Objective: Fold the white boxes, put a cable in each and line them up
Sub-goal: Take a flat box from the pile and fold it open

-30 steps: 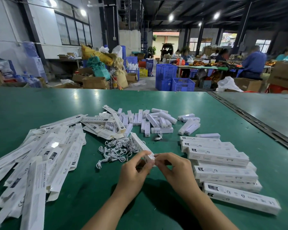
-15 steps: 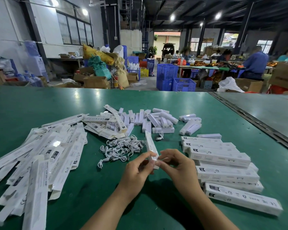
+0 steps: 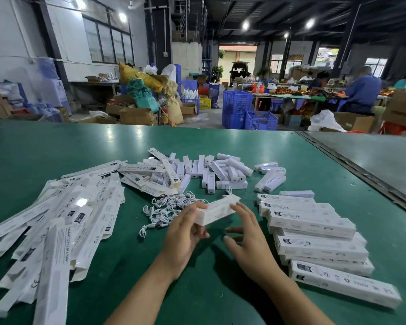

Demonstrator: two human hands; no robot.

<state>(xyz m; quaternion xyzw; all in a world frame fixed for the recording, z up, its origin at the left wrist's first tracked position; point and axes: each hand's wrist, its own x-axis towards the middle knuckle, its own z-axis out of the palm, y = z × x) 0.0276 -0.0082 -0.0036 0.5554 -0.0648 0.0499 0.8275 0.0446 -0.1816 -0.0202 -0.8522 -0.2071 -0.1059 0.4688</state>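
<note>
My left hand [image 3: 183,233] grips the near end of a long white box [image 3: 217,211], held above the green table [image 3: 220,289] and pointing up to the right. My right hand [image 3: 249,238] hovers beside the box with its fingers spread; one fingertip seems to touch the box's far part. A heap of white cables [image 3: 167,208] lies just behind my left hand. Flat unfolded boxes [image 3: 63,221] are piled at the left. Folded boxes [image 3: 314,233] lie in a row at the right.
Small white units [image 3: 211,172] lie scattered at the table's middle back. A metal seam [image 3: 361,174] runs along the table's right side. Behind the table are blue crates [image 3: 249,111], cardboard boxes and seated people working at the far right.
The box has swung from pointing away to lying across, tilted up to the right. My right hand has let go of its end and opened; my left hand keeps its grip.
</note>
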